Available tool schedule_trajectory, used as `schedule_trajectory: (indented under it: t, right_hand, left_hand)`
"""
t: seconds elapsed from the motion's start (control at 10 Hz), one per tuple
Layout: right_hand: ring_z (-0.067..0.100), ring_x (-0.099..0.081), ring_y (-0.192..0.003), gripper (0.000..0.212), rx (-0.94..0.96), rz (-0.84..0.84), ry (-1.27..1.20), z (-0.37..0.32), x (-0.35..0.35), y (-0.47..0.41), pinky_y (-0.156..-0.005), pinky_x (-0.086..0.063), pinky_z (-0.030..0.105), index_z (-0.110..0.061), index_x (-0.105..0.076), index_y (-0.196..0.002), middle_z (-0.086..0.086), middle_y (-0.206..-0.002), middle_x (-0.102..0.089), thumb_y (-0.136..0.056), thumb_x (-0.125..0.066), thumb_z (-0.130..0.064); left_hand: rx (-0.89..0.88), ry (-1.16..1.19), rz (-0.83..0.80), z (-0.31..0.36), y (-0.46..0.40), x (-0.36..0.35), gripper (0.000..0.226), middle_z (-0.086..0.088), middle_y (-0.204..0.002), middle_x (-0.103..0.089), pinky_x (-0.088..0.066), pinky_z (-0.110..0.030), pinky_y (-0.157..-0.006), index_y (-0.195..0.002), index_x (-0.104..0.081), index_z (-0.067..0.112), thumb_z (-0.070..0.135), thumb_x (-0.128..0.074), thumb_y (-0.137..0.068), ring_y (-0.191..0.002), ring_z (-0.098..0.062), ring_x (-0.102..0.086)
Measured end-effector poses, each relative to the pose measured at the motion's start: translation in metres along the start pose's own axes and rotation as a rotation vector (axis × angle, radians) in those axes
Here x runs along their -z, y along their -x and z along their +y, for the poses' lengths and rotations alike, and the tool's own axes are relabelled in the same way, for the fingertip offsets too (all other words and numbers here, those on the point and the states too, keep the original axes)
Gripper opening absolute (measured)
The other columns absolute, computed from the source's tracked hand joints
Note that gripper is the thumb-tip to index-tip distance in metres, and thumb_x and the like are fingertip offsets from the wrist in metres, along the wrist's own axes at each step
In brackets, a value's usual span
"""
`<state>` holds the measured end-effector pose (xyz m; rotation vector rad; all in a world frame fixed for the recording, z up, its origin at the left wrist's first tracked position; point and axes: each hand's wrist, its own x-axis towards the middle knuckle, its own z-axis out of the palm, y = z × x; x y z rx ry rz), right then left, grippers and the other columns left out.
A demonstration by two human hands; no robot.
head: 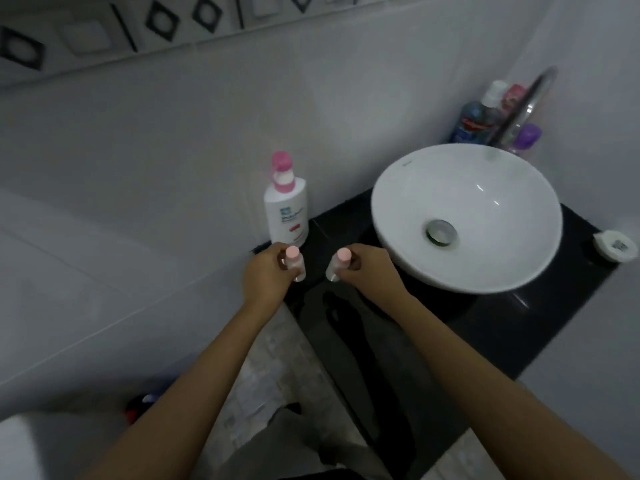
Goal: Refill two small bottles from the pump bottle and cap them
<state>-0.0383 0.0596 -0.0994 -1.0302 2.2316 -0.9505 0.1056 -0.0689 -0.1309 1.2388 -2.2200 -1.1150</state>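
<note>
Two small bottles with pink caps are held over the near-left corner of the black counter (519, 327), close to its left edge. The left hand (266, 275) has its fingers curled shut around the left small bottle (296, 263); the right hand (370, 268) grips the right small bottle (337, 263) the same way. A narrow gap separates the two bottles. The pump bottle (286, 206) stands upright at 12 o'clock from the left hand, just beyond it, against the wall at the counter's far-left corner. The white basin (467, 216) fills the counter at 2 o'clock from the right hand, its rim near the knuckles. Bare counter lies at 5 o'clock.
</note>
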Motion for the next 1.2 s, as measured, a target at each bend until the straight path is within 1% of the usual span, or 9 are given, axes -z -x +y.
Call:
schedule_trajectory:
  t: [0.1, 0.3, 0.5, 0.6, 0.7, 0.9, 1.0, 1.1, 1.2]
  right_hand:
    - [0.015, -0.062, -0.083, 0.021, -0.038, -0.019, 0.018, -0.008, -0.016, -0.041, -0.075, -0.046, 0.023, -0.004, -0.066, -0.097, 0.007, -0.092, -0.07, -0.077, -0.069, -0.012]
    - [0.03, -0.066, -0.086, 0.017, -0.082, -0.045, 0.015, -0.012, -0.035, -0.08, -0.079, -0.055, 0.04, 0.004, -0.065, -0.088, 0.019, -0.091, -0.07, -0.072, -0.065, -0.001]
    - [0.034, -0.064, -0.093, 0.018, -0.129, -0.14, 0.022, -0.015, -0.048, -0.088, -0.084, -0.054, 0.043, 0.006, -0.062, -0.095, 0.023, -0.099, -0.067, -0.08, -0.06, -0.003]
    - [0.033, -0.065, -0.091, 0.018, -0.142, -0.134, -0.032, -0.018, -0.05, -0.089, -0.083, -0.054, 0.041, 0.006, -0.062, -0.095, 0.022, -0.098, -0.067, -0.083, -0.063, -0.007]
    - [0.032, -0.065, -0.091, 0.019, -0.125, -0.135, -0.048, -0.019, -0.05, -0.089, -0.082, -0.055, 0.04, 0.006, -0.062, -0.094, 0.021, -0.097, -0.068, -0.084, -0.064, -0.009]
    - [0.03, -0.064, -0.095, 0.024, -0.132, -0.143, -0.037, -0.017, -0.05, -0.088, -0.087, -0.053, 0.043, 0.004, -0.061, -0.102, 0.02, -0.103, -0.067, -0.085, -0.063, -0.013]
    - [0.03, -0.064, -0.097, 0.027, -0.135, -0.148, -0.016, -0.018, -0.052, -0.088, -0.089, -0.052, 0.044, 0.003, -0.06, -0.104, 0.019, -0.105, -0.067, -0.086, -0.062, -0.018]
    - [0.028, -0.063, -0.099, 0.031, -0.13, -0.172, 0.011, -0.02, -0.049, -0.084, -0.09, -0.052, 0.043, -0.002, -0.057, -0.109, 0.016, -0.109, -0.066, -0.085, -0.064, -0.02]
    - [0.03, -0.062, -0.103, 0.038, -0.144, -0.197, 0.048, -0.016, -0.048, -0.081, -0.092, -0.051, 0.044, -0.005, -0.054, -0.113, 0.015, -0.112, -0.064, -0.08, -0.068, -0.014]
  left_hand:
    - [0.039, -0.001, 0.066, -0.002, -0.014, -0.009, 0.026, -0.005, -0.093, -0.073, -0.05, -0.028, -0.066, -0.097, -0.067, 0.015, 0.017, -0.076, -0.073, -0.077, -0.017, -0.063]
    - [0.097, -0.016, 0.127, -0.01, -0.03, -0.025, 0.022, -0.003, -0.084, -0.072, -0.047, -0.029, -0.06, -0.088, -0.065, 0.017, 0.019, -0.075, -0.069, -0.072, -0.02, -0.063]
    - [0.107, 0.042, 0.152, -0.014, -0.036, -0.037, 0.017, -0.001, -0.079, -0.07, -0.044, -0.026, -0.058, -0.082, -0.062, 0.018, 0.016, -0.074, -0.07, -0.068, -0.017, -0.061]
    - [0.127, 0.081, 0.156, -0.014, -0.038, -0.04, 0.016, -0.001, -0.083, -0.07, -0.05, -0.029, -0.061, -0.082, -0.061, 0.017, 0.019, -0.074, -0.073, -0.071, -0.016, -0.062]
    - [0.132, 0.125, 0.157, -0.015, -0.038, -0.042, 0.017, -0.001, -0.085, -0.069, -0.053, -0.031, -0.064, -0.085, -0.061, 0.016, 0.02, -0.074, -0.074, -0.074, -0.015, -0.063]
    - [0.143, 0.165, 0.134, -0.02, -0.036, -0.044, 0.021, -0.005, -0.09, -0.07, -0.052, -0.027, -0.07, -0.092, -0.067, 0.015, 0.011, -0.074, -0.073, -0.079, -0.017, -0.065]
    - [0.145, 0.141, 0.126, -0.023, -0.035, -0.044, 0.023, -0.004, -0.094, -0.071, -0.055, -0.032, -0.075, -0.097, -0.069, 0.015, 0.013, -0.074, -0.074, -0.081, -0.017, -0.065]
    - [0.123, 0.111, 0.131, -0.025, -0.031, -0.041, 0.023, -0.003, -0.095, -0.07, -0.052, -0.028, -0.073, -0.095, -0.068, 0.014, 0.01, -0.075, -0.073, -0.083, -0.018, -0.064]
    - [0.139, 0.11, 0.07, -0.031, -0.028, -0.039, 0.036, -0.004, -0.099, -0.068, -0.049, -0.026, -0.075, -0.102, -0.067, 0.013, 0.006, -0.079, -0.069, -0.085, -0.016, -0.062]
